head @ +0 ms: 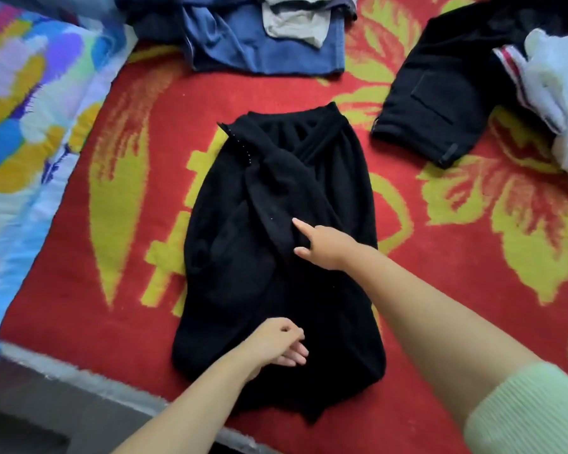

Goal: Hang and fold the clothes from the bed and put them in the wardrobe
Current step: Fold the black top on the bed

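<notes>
A black knitted garment (276, 244) lies spread on the red and yellow bed cover (118, 198), its sleeves folded across the chest. My right hand (322, 242) reaches over its middle and its fingers curl round the edge of a folded sleeve, with one finger straight. My left hand (281, 342) rests low on the garment near the hem, fingers loosely curled with nothing in them.
A blue garment (263, 50) with a grey cloth (295, 24) on it lies at the far edge. A black jacket (446, 93) and a white cloth (558, 103) lie at the right. A multicoloured quilt (23, 119) covers the left. The bed's grey edge (79, 381) runs along the near side.
</notes>
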Motion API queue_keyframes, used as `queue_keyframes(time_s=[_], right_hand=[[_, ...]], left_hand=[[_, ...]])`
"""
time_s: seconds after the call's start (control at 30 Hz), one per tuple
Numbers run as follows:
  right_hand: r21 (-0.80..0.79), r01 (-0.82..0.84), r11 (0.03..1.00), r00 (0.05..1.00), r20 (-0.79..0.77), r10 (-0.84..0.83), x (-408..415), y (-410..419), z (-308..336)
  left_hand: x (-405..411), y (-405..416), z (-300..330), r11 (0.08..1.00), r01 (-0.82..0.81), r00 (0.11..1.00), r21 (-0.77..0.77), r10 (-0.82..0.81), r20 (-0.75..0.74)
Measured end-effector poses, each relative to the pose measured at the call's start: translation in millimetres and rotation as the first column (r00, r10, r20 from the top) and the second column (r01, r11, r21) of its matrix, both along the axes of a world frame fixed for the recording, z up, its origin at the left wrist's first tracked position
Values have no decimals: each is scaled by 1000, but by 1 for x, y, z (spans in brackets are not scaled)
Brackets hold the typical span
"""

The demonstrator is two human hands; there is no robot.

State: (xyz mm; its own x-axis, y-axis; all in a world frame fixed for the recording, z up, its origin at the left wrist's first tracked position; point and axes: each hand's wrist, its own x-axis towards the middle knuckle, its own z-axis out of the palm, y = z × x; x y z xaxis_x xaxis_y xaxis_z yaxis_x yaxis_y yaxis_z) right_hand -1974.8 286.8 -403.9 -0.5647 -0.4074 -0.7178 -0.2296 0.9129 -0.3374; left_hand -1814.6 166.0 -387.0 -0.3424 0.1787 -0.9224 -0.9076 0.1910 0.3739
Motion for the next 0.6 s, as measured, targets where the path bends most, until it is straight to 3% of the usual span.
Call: queue_keyframes(time_s=[0.1,0.17,0.23,0.27,0.3,0.33,0.37,0.4,0.43,0.5,0.6], right_hand=[[9,42,999,972,-233,-39,33,28,-8],[-31,167,985,895,-415,-165,51,46,-11],[29,347,937,857,-415,-305,62,58,-14],[110,380,918,880,-347,-323,69,63,-15],[194,360,912,911,-285,-299,75,67,-19],[248,317,915,931,-267,-250,82,67,-22],[252,284,925,930,-307,-202,90,65,-24],[219,251,943,907,-395,-150,97,61,-24],[184,211,960,882,-459,-106,104,58,-25],[163,52,985,882,-471,31,121,58,-30],[199,-15,980,923,-374,90,150,71,-41]], left_hand=[[-51,-37,1,957,-236,954,-167,196,-226],[-92,-56,-2,905,-370,878,-211,265,-399],[-124,-68,-4,909,-295,819,-295,82,-568],[-133,-71,-8,902,-147,773,-407,-152,-616],[-135,-72,-10,809,48,645,-586,-473,-600],[-132,-71,-13,609,205,425,-766,-760,-491],[-125,-69,-17,378,293,185,-878,-924,-336],[-114,-67,-23,194,350,7,-916,-979,-204],[-101,-66,-30,74,410,-73,-909,-991,-113],[-81,-68,-44,15,522,-37,-853,-998,-41],[-72,-72,-54,59,527,35,-848,-998,-48]])
